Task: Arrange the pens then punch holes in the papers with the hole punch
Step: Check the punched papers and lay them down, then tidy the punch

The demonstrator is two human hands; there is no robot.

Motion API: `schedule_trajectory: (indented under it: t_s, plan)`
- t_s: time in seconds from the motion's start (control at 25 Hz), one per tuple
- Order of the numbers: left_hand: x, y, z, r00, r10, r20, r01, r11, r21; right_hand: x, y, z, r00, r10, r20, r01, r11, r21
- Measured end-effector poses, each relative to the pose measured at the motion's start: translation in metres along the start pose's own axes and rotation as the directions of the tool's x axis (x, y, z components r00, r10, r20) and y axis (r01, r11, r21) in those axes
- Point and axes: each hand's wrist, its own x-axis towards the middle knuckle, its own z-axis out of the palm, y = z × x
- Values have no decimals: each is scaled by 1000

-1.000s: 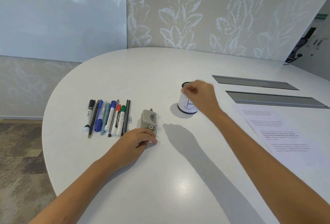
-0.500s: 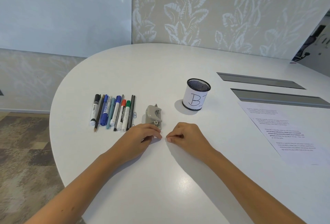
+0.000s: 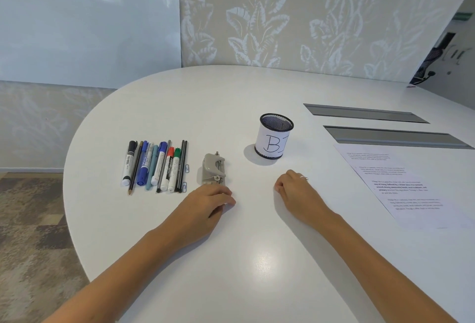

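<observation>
Two bare hands rest on the white oval table [image 3: 257,91], holding nothing.
Left hand [image 3: 205,204] lies relaxed just below the grey metal hole punch [image 3: 213,171]; right hand [image 3: 298,191] is loosely fisted. Row of pens [image 3: 156,165] centre-left; printed papers [image 3: 401,183] at right.

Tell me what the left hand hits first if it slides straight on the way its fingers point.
Probably nothing: the left hand points right across bare table, just clearing the hole punch.
</observation>
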Motion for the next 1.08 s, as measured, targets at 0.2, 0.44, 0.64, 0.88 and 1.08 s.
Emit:
schedule_trajectory:
  t_s: [0.2, 0.44, 0.64, 0.88, 1.08]
  plan:
    - [19, 15, 17, 994, 84, 65, -88, 994, 67, -1, 31, -7, 991, 132, -18, -128, 979, 158]
    - [55, 24, 47, 995, 26, 101, -39, 991, 126, -7, 37, -23, 968, 249, -44, -187, 822, 539]
    - [79, 32, 57, 994, -10, 107, -6, 990, 142, -10, 39, -17, 977, 194, -91, -133, 881, 454]
    - [88, 29, 61, 995, -36, 96, 23, 990, 139, -4, 34, -21, 986, 127, -105, -100, 968, 229]
    - [86, 29, 63, 995, -40, 90, 28, 991, 134, 10, 29, -30, 995, 97, -26, -95, 993, 74]
